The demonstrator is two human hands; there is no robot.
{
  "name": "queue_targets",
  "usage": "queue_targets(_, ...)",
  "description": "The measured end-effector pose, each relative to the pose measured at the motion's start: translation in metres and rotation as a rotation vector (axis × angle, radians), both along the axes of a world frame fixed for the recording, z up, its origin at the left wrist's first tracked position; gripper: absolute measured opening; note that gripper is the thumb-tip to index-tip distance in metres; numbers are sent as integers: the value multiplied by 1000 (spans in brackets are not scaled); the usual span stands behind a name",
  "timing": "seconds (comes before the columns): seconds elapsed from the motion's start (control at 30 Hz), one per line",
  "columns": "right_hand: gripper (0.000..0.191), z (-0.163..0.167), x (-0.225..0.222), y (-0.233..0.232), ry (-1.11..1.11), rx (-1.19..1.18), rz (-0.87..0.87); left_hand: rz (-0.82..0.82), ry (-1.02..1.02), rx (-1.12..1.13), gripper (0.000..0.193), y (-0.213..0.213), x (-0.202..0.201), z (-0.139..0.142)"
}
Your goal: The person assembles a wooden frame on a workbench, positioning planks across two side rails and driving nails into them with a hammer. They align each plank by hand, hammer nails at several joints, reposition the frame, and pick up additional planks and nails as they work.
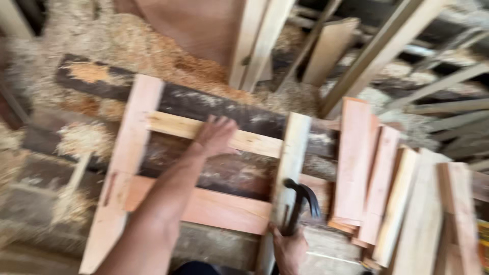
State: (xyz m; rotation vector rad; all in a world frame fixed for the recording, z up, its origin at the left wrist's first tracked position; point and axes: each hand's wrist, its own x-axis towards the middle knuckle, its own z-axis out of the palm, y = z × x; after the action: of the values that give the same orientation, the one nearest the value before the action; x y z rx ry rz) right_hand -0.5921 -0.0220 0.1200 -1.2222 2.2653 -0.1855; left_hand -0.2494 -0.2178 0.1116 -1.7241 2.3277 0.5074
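The fingers of the left hand (216,135) are spread open and laid flat on the upper crosspiece (214,133) of a wooden frame (127,168). The fingers of the right hand (289,249) are closed around the handle of a black claw hammer (301,203), whose head is held up just beside the frame's right upright (290,163). The frame is seen lying in the middle of the scene, built of two pale uprights joined by the upper crosspiece and a wider, reddish lower crosspiece (224,209), and it is rested across dark, dusty beams (204,102). To the right, a stack of cut boards (397,193) is leaned close to the frame. Heaps of sawdust (142,46) are piled on the far left, and loose timber lengths (387,46) are strewn across the far right. The picture is blurred.
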Motion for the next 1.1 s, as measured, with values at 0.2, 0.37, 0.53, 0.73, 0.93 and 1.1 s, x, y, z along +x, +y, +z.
queue_targets(0.2,43,18,18,-68,25,70,29,96,-2,-57,101,-49,17,-9)
queue_targets(0.37,25,9,8,-82,-188,94,-39,187,16,81,109,-65,-4,-3)
queue_targets(0.53,30,16,-10,-93,-397,-65,-72,347,199,109,130,-58,-68,21)
queue_targets(0.73,36,26,-13,-165,-97,-13,301,482,190,284,160,-68,-116,17)
queue_targets(0.93,35,43,-40,-199,-442,-332,565,516,192,342,155,-71,-120,0)
queue_targets(1.1,36,36,-38,-225,-461,-380,826,522,169,333,154,-71,-121,10)
